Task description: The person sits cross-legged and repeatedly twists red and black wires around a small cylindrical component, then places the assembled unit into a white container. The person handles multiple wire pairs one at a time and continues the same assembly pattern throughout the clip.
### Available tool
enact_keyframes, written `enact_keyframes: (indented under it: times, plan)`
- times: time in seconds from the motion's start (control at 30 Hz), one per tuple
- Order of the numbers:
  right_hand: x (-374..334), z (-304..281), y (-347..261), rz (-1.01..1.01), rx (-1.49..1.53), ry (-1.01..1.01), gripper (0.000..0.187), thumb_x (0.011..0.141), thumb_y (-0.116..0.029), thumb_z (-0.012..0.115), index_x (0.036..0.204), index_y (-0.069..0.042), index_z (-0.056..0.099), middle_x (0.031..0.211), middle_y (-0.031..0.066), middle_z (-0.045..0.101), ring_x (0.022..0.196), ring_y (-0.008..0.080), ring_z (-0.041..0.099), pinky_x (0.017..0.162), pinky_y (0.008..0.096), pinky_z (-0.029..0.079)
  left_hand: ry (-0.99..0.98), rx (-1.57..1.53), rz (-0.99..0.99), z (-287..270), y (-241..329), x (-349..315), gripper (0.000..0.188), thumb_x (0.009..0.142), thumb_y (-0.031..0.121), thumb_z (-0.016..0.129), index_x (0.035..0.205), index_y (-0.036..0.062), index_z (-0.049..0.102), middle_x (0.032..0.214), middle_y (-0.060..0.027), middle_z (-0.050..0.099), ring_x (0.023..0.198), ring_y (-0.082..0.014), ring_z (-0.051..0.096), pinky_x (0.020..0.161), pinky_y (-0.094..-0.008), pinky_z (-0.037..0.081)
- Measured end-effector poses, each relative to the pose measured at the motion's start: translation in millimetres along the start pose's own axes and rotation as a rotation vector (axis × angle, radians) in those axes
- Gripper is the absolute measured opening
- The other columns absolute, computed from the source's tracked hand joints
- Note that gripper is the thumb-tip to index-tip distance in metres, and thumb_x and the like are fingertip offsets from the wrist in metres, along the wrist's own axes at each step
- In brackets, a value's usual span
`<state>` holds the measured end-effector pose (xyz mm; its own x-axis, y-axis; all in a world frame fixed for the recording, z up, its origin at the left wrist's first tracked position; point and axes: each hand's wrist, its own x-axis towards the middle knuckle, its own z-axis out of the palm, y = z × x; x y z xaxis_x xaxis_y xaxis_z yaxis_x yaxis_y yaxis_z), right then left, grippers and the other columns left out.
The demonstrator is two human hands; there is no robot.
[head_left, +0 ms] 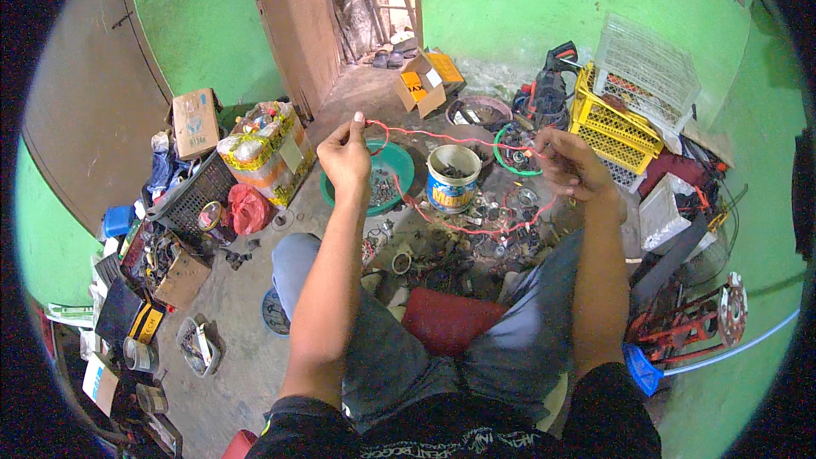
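A thin red wire runs between my raised hands, with a second length sagging in a loop below. My left hand pinches one part of it between thumb and fingers. My right hand grips the other side with curled fingers. Beneath the wire stands a white and blue bucket holding small dark pieces. Left of the bucket is a green basin with small bits in it. Scattered parts and scrap cover the floor in front of my knees, around a dark red block-like thing between my legs.
Yellow crates and a white crate stack at the right wall, near an orange metal frame. On the left are a grey basket, a taped box and a red plastic bag. An opened carton sits by the doorway.
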<state>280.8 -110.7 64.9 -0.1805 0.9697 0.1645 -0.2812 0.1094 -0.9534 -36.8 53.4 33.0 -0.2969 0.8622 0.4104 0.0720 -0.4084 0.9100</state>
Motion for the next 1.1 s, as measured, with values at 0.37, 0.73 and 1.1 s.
enact_keyframes:
  times: [0.37, 0.73, 1.1]
  plan:
    - [20, -76, 67, -0.348, -1.291, 0.725, 0.013, 0.088, -0.012, 0.068, 0.098, -0.004, 0.068, 0.096, 0.0124, 0.072, 0.091, 0.0266, 0.069, 0.082, 0.0381, 0.052, -0.302, -0.296, -0.228, 10, -19, -10, 0.030, 0.099, 0.025, 0.061, 0.084, -0.0002, 0.063, 0.068, -0.0061, 0.060, 0.049, -0.0151, 0.058, 0.042, -0.0288, 0.041]
    - [72, 62, 98, -0.331, -0.688, 0.298, 0.023, 0.094, -0.014, 0.064, 0.113, 0.000, 0.067, 0.100, 0.0134, 0.072, 0.093, 0.0222, 0.070, 0.080, 0.0340, 0.055, -0.625, -0.275, -0.282, 22, -7, -45, 0.023, 0.101, 0.023, 0.056, 0.097, 0.0005, 0.061, 0.084, -0.0073, 0.063, 0.071, -0.0181, 0.066, 0.052, -0.0324, 0.053]
    - [69, 80, 87, -0.469, -1.046, 0.312, 0.013, 0.089, -0.006, 0.064, 0.101, -0.001, 0.065, 0.090, 0.0151, 0.069, 0.079, 0.0296, 0.068, 0.070, 0.0392, 0.053, -0.781, -0.038, -0.102, 15, -2, -44, 0.023, 0.096, 0.020, 0.064, 0.106, -0.0003, 0.069, 0.082, -0.0064, 0.069, 0.073, -0.0122, 0.062, 0.061, -0.0304, 0.052]
